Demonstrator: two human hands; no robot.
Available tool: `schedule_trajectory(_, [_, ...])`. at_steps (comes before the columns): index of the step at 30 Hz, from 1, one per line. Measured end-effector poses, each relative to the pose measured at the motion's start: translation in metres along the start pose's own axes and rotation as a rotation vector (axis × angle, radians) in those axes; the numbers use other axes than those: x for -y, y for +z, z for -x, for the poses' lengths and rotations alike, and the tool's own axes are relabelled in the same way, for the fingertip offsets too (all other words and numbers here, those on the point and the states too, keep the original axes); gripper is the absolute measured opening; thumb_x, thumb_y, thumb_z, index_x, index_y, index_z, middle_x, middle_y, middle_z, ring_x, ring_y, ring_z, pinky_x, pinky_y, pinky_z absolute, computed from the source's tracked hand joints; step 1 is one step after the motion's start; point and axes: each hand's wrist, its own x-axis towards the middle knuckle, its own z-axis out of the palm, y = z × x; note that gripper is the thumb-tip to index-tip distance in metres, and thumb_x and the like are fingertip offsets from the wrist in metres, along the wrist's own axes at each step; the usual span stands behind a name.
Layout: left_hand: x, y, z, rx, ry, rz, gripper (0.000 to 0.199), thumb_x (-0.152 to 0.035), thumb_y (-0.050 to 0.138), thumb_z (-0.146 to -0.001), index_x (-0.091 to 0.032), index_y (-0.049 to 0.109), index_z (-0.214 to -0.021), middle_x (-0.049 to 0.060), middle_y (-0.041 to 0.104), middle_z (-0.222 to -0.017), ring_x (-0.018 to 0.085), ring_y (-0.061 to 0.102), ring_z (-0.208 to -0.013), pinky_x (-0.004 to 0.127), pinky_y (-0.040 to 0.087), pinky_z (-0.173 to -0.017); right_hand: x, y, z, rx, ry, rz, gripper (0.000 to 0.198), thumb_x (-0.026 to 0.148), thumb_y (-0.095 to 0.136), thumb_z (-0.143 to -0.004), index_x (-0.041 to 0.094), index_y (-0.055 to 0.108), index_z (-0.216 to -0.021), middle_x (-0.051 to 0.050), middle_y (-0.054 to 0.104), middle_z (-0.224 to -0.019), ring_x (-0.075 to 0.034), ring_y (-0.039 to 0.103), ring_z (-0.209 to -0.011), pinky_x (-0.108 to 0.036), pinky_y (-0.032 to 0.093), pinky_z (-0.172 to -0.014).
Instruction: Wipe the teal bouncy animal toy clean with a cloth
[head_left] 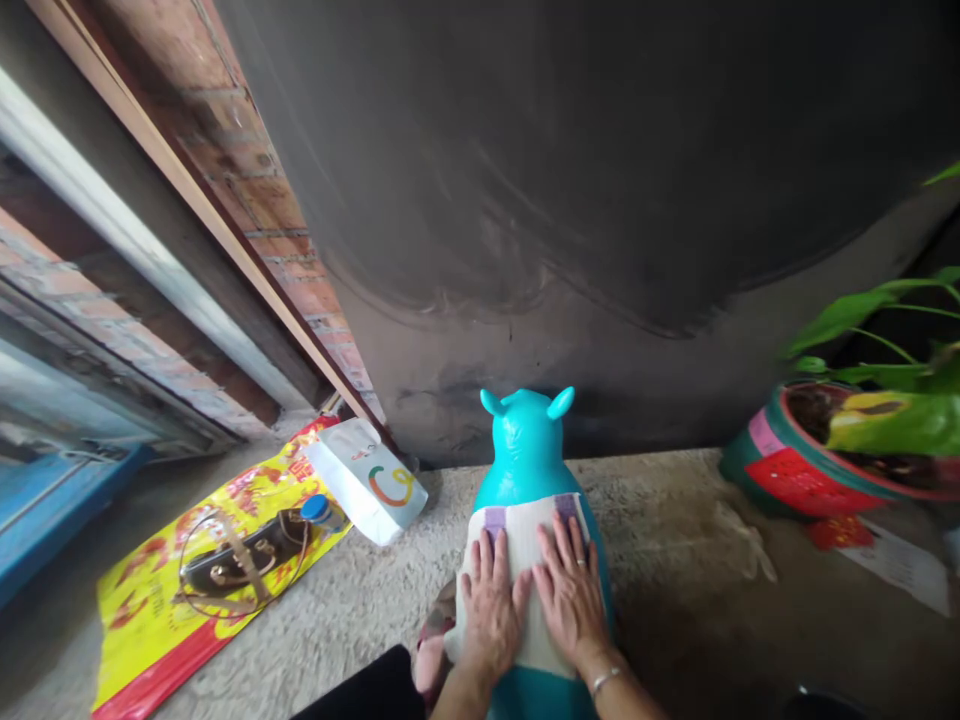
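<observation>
A turquoise animal-shaped toy, shiny like an inflatable hopper, stands in front of me with its two ears up. Across its back lies a whitish cloth with two purple patches near its far edge. My left hand rests flat on the left half of the cloth, fingers stretched out. On the right half lies my right hand, also flat with fingers spread, wearing a ring and a bracelet. The thumbs come close together in the middle. Neither hand grips anything.
To the left, a brown handbag and a blue-capped bottle lie on a yellow-and-red plastic sheet, beside a white paper bag. A potted plant stands at right. A dark panel rises behind the toy.
</observation>
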Motion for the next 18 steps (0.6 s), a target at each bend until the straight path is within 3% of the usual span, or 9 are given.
schedule_trajectory(4, [0.006,0.001,-0.04,-0.034,0.112,0.083,0.068,-0.051,0.032,-0.094,-0.025,0.012,-0.154,0.004,-0.002,-0.164,0.026,-0.003,-0.15,0.056,0.012,-0.121,-0.001,0.012,-0.021,-0.004,0.092,0.081,0.054,0.034,0.032,-0.099,0.025,0.024,-0.152,-0.005,0.005,-0.161,-0.029,0.0,-0.148,-0.057,0.022,-0.116])
schedule_trajectory(9, [0.001,-0.01,-0.075,-0.041,0.125,0.1,0.069,-0.053,0.03,-0.094,-0.025,0.01,-0.154,0.004,-0.004,-0.164,0.026,-0.005,-0.15,0.057,0.013,-0.121,0.0,0.002,-0.062,0.038,0.13,0.098,0.055,0.033,0.031,-0.099,0.024,0.021,-0.152,-0.006,0.002,-0.161,-0.029,0.0,-0.148,-0.055,0.024,-0.115])
schedule_trajectory(13, [-0.002,-0.015,-0.062,-0.032,0.119,0.095,0.068,-0.051,0.029,-0.095,-0.023,0.01,-0.154,0.005,-0.002,-0.164,0.025,-0.003,-0.151,0.057,0.015,-0.12,0.009,0.001,-0.049,0.032,0.17,0.099,0.055,0.035,0.03,-0.099,0.023,0.021,-0.152,-0.006,0.006,-0.161,-0.031,0.007,-0.148,-0.056,0.028,-0.113])
schedule_trajectory(18, [0.01,-0.018,-0.012,0.066,0.134,0.107,0.067,-0.047,0.028,-0.094,-0.023,0.011,-0.154,0.002,-0.002,-0.163,0.023,-0.006,-0.15,0.055,0.009,-0.121,0.028,0.02,0.019,-0.055,0.232,0.143,0.063,0.05,0.034,-0.096,0.014,0.035,-0.148,-0.017,0.021,-0.157,-0.042,0.021,-0.143,-0.064,0.038,-0.102])
